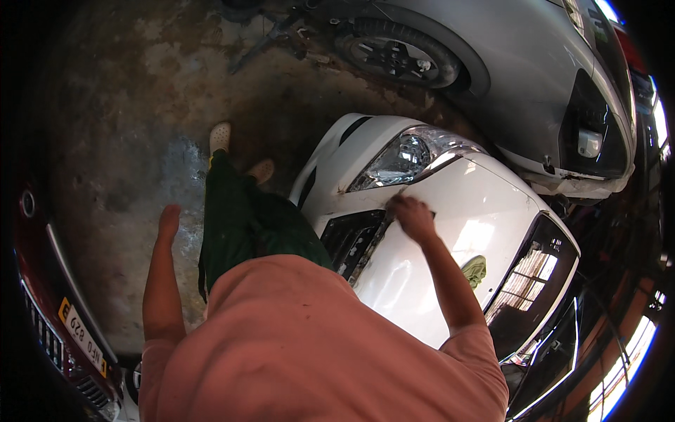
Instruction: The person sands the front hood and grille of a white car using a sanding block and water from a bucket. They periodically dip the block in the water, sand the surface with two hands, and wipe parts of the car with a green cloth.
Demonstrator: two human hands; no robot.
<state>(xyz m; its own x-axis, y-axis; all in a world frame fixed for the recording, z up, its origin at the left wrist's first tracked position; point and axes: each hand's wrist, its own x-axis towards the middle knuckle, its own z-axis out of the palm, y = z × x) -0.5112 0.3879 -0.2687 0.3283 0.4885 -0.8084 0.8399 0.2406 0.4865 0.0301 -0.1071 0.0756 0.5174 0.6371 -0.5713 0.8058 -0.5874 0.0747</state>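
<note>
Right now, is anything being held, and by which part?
Nothing shows in the left hand; the right hand, at the front edge of the white hood, is too blurred to tell.

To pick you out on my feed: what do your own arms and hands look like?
Both arms, left arm and right arm, leave short salmon-pink sleeves matching the shirt, and are bare below. The left hand and right hand wear no gloves; I see no watch or band. Fine details like rings are too small to tell.
</note>
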